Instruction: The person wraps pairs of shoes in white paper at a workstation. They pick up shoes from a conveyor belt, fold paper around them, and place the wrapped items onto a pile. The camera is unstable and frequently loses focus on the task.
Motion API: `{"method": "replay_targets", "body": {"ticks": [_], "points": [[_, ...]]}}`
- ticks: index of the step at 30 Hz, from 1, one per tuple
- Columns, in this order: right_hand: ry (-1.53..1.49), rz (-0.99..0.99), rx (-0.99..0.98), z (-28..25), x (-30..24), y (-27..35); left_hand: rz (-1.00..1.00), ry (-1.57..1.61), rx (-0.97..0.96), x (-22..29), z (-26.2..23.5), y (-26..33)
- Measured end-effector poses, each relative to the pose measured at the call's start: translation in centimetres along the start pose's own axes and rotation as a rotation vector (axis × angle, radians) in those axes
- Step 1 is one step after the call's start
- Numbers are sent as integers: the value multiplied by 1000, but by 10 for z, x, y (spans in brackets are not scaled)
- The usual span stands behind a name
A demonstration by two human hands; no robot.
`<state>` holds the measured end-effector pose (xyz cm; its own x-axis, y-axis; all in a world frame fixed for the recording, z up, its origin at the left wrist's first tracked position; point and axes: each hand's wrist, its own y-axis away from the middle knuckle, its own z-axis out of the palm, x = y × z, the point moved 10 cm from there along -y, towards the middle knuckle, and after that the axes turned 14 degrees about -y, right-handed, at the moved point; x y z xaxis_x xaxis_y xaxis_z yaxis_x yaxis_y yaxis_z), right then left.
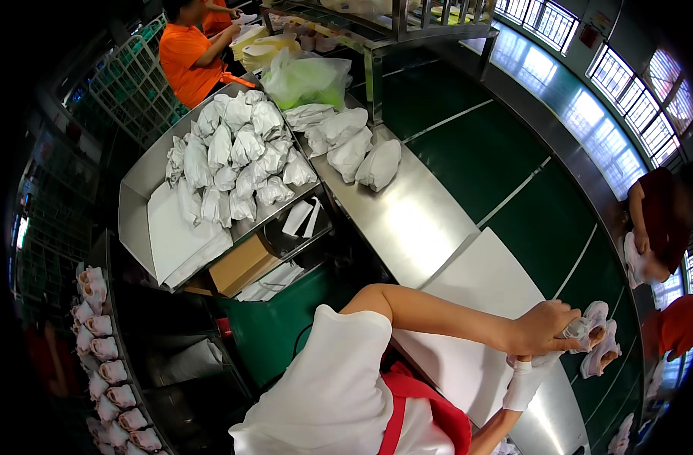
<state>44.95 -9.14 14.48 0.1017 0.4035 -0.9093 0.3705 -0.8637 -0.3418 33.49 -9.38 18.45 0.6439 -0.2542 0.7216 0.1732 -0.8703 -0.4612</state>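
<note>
At four o'clock, both hands (pixel 547 341) gripping a pink shoe (pixel 593 326) over the steel surface (pixel 414 220). Probably light and soft; best held around the upper.

We are in a factory packing hall, it seems, at a shoe line. A long stainless steel surface (pixel 407 220) runs beside a green conveyor belt (pixel 475 152), and a steel tray (pixel 138 182) holds a heap of shoes wrapped in white paper (pixel 232 152). Rows of pale pink shoes (pixel 103 356) line a rack to our left. Other workers, one in an orange shirt (pixel 183 61), stand at stations, and barred windows (pixel 634 98) run along the far wall.
</note>
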Motion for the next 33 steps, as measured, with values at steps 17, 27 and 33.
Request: {"method": "replay_targets", "body": {"ticks": [17, 27, 33], "points": [[55, 224, -182, 0, -18, -7, -48, 850, 15, -42, 42, -13], [206, 55, -28, -17, -1, 22, -329, 962, -183, -14, 73, -16], [303, 137, 320, -131, 1, 34, -322, 759, -269, -18, 96, -8]]}}
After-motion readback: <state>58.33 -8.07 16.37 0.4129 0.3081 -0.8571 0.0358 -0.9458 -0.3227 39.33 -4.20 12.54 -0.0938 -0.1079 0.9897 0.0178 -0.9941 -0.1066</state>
